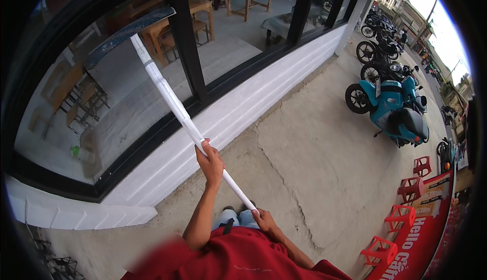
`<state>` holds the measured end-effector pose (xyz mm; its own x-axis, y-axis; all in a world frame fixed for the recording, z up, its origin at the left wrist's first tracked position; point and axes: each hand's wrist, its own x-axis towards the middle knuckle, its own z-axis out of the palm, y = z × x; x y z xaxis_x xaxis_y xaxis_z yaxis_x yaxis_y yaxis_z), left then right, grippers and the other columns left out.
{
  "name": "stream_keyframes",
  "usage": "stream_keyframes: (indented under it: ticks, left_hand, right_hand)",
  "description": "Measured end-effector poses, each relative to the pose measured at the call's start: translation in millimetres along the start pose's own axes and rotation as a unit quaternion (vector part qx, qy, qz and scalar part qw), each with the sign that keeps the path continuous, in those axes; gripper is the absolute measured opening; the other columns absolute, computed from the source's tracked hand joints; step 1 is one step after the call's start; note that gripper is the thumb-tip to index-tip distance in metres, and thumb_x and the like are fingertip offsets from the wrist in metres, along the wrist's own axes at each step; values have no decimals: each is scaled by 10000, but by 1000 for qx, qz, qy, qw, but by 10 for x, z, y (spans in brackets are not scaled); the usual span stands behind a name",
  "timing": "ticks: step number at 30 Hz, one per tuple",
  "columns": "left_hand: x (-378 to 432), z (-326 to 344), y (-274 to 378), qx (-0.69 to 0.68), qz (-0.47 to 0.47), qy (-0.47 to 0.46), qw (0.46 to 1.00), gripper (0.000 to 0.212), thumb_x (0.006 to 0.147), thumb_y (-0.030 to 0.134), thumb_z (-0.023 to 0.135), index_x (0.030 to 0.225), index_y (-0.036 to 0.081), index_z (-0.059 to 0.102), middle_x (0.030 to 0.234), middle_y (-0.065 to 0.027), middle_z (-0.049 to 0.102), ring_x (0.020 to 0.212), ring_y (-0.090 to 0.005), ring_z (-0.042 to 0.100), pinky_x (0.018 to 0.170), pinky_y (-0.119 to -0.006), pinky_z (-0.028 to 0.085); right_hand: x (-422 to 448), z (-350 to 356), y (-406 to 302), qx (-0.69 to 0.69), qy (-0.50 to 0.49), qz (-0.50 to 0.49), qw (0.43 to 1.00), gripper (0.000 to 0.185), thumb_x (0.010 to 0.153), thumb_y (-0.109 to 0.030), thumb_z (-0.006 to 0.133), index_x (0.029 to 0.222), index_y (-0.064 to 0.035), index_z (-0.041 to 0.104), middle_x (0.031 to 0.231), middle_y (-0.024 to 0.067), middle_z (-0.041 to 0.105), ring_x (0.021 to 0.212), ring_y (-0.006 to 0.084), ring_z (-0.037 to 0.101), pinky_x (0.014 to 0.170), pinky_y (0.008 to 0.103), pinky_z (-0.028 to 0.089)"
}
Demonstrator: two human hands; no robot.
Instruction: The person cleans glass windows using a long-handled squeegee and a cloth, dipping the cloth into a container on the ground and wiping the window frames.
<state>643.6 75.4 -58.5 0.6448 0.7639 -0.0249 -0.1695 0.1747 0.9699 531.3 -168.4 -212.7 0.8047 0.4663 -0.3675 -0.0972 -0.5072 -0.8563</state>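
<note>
A long white pole [171, 97] runs diagonally up from the person's waist towards a large window pane [137, 89]. At its far end is a wide, curved-looking, blue-grey head [114, 42], like that of a window squeegee or washer, lying over the glass; whether its whole length touches cannot be told. My left hand [211, 162] is wrapped around the pole at about its middle, in front of the white wall. Lower down, near my waist, my right hand [264, 221] grips the pole's near end. Grey tape or a band circles the pole below the head.
Black window frames [186, 44] stand on a low white wall [243, 86]. Tables and chairs show behind the glass. A turquoise scooter [399, 105] and several motorcycles are parked on the cracked concrete to the right. Red plastic stools [380, 251] stand by a red banner [411, 242] at lower right.
</note>
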Motion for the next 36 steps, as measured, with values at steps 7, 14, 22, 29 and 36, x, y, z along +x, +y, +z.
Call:
stream_keyframes:
  ticks: [7, 14, 22, 29, 36]
  left_hand:
    - [-148, -176, -108, 5, -16, -8, 1000, 373, 1004, 393, 422, 1091, 33, 458, 610, -4, 400, 366, -77, 374, 304, -255, 322]
    - [-251, -357, -308, 30, -32, -22, 999, 398, 1016, 411, 379, 1099, 26, 440, 610, -5, 403, 341, -85, 373, 296, -255, 329]
    - [-310, -424, -272, 21, -42, -29, 998, 414, 1008, 432, 404, 1099, 30, 445, 623, -10, 413, 354, -86, 382, 307, -252, 333]
    - [-452, -441, 29, -3, -34, -33, 999, 425, 1011, 437, 400, 1120, 28, 439, 635, -9, 416, 363, -84, 387, 322, -243, 333]
    - [-210, -243, 608, -34, 20, -50, 998, 390, 1003, 421, 432, 1064, 36, 451, 628, -7, 424, 367, -61, 377, 321, -227, 323]
  right_hand:
    - [-240, 240, 212, 5, 3, 32, 999, 597, 961, -552, 402, 766, -10, 557, 605, 157, 529, 576, 266, 509, 567, 415, 414]
    - [-424, 399, 304, 4, 10, 46, 999, 593, 973, -535, 390, 714, -18, 524, 576, 57, 490, 563, 146, 442, 516, 352, 378]
    - [-479, 567, 351, 16, 65, 18, 998, 612, 966, -544, 398, 680, -17, 522, 559, 50, 473, 557, 140, 429, 503, 352, 365]
    - [-534, 527, 315, 13, 68, -27, 997, 600, 971, -531, 392, 661, -30, 506, 555, 32, 473, 548, 135, 432, 499, 341, 362]
    - [-337, 367, -190, 40, 67, -35, 996, 548, 967, -504, 444, 756, -14, 573, 579, 112, 505, 541, 206, 455, 524, 378, 387]
